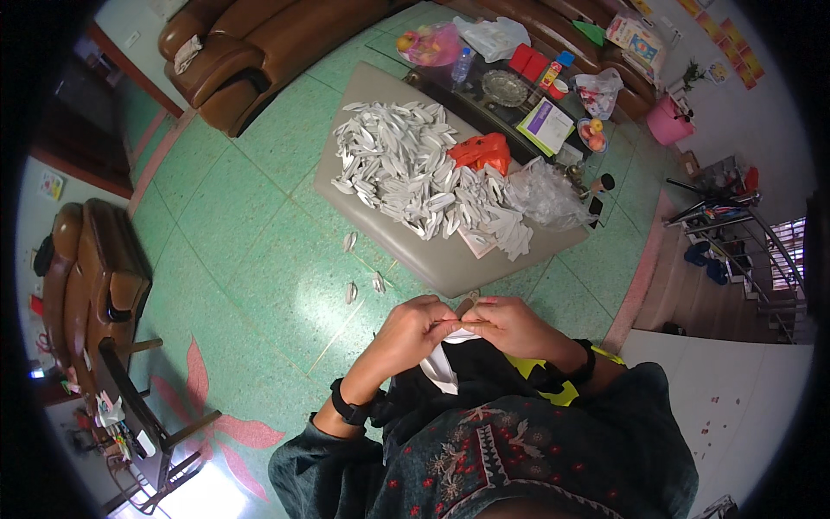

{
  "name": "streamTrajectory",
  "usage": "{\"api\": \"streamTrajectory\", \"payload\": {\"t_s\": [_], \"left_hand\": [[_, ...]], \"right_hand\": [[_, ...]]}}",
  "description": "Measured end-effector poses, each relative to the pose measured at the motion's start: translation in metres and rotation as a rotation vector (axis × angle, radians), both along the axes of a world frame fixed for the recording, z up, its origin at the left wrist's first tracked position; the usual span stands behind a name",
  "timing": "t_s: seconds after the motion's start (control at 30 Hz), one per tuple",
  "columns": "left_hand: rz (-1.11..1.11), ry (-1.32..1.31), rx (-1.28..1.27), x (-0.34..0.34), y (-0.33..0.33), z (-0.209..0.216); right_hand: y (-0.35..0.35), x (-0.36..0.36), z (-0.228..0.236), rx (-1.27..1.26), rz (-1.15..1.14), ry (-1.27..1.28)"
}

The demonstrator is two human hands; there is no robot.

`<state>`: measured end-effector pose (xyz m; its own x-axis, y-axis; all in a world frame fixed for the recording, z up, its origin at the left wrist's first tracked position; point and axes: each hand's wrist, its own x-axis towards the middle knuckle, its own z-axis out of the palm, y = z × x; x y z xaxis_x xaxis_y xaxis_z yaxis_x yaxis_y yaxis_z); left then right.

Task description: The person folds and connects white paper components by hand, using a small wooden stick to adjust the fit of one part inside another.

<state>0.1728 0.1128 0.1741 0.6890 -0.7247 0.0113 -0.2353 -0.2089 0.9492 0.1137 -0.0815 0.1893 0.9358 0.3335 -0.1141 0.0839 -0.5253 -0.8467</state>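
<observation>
Close in front of my body, my left hand (411, 332) and my right hand (512, 329) meet, fingers closed and thumbs pinched together. Between them they grip a small white and tan piece (469, 305), partly hidden by the fingers. Below my left hand a white folded strip (440, 372) lies against my dark clothes; whether it joins the held piece I cannot tell. Beyond my hands, a large heap of white, narrow, pointed pieces (398, 169) covers much of a grey padded bench (402, 251).
An orange-red plastic bag (482, 153) and a clear plastic bag (549, 195) lie beside the heap. Several stray white pieces (350, 292) are on the green floor (251, 268). Behind stands a dark low table (462, 99) with bags, a bottle and a glass dish. Brown sofas (294, 43) line the room.
</observation>
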Motion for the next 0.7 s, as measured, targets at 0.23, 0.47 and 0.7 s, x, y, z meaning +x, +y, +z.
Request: {"api": "streamTrajectory", "payload": {"t_s": [0.23, 0.47, 0.7], "left_hand": [[0.222, 0.217, 0.057, 0.015, 0.01, -0.028], [0.571, 0.524, -0.173, -0.026, -0.025, -0.035], [0.451, -0.168, 0.045, -0.025, -0.037, -0.024]], "right_hand": [[0.001, 0.0, 0.006, -0.022, -0.132, -0.027], [0.004, -0.004, -0.022, 0.029, -0.497, -0.039], [-0.004, 0.019, -0.024, 0.241, -0.426, 0.003]]}}
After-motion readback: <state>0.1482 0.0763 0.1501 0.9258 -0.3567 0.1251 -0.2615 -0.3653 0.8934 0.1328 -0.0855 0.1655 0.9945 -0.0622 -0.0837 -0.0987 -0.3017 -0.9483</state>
